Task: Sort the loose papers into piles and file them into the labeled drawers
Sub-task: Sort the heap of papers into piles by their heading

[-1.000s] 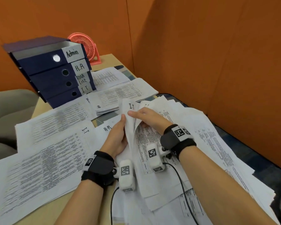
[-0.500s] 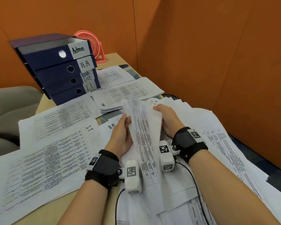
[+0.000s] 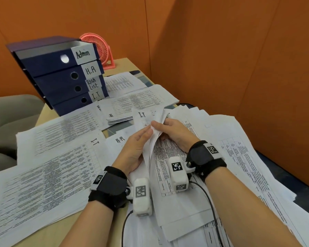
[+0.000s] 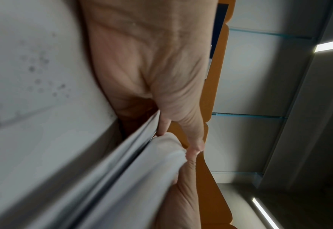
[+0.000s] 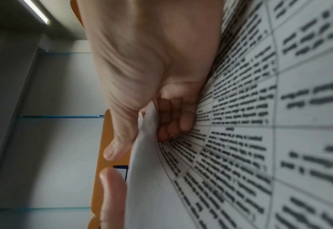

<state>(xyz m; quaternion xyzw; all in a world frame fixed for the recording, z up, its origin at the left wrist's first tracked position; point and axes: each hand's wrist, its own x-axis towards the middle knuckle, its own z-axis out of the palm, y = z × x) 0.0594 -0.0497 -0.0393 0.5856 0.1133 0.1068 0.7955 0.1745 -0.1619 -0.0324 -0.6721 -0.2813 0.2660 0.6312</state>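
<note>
Papers [image 3: 194, 202] were all over the desk [image 3: 48, 111] in the head view, with the big loose heap on the right side and flatter spreads marked "I.T" [image 3: 52, 175] along the left edge. You had a small sheaf [image 3: 151, 125] lifted on edge mid-desk, its top sheet marked "I.T". Your left hand [image 3: 132, 152] was flat against its left face with the thumb up by the top edge, and your right hand [image 3: 177, 133] was curled round it from the other side. The drawers [image 3: 61, 77], labelled Admin, H.R, Task List and I.T, sat at the far-left corner, with a pink fan [image 3: 103, 49] behind them. I'd say you were at the sorting step, and the next move looks like laying that sheaf on the I.T spread without mixing it into the H.R sheet [image 3: 118, 145] right beside it.

Left wrist view showed what the head view couldn't: several sheet edges [image 4: 122, 155] fanned out, with your left thumb and fingers pinching them, so definitely more than one page. It was blurry though, with no labels readable.

Right wrist view gave the other face: printed table rows [image 5: 259, 124] close up, and your right fingers [image 5: 173, 117] tucked behind a lifted sheet with the thumb in front, so a real grasp. No drawers were in either wrist view that I could make out.
</note>
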